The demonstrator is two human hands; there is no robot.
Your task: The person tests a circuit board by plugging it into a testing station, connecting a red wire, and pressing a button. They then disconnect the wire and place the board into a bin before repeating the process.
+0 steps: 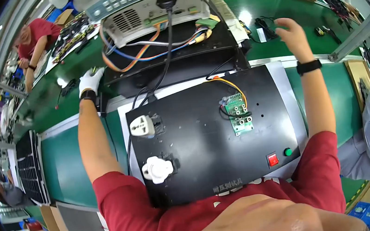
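I am reaching my bare right hand [290,34], fingers spread, toward the black cable [265,30] — my gloved left hand [91,81], fingers loosely spread and holding nothing, is hovering near the loose wires [139,51] and risking a snag.

Head-worn fisheye, looking steeply down, close over black test box [206,131]

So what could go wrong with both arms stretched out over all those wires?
1. The right hand hangs over loose black cables on the green bench; it might snag them.
2. The gloved left hand reaches beside the bundle of coloured wires under the grey instrument; a tug could pull one loose.
3. The small green circuit board sits bare on the black test box, so a forearm might bump it.
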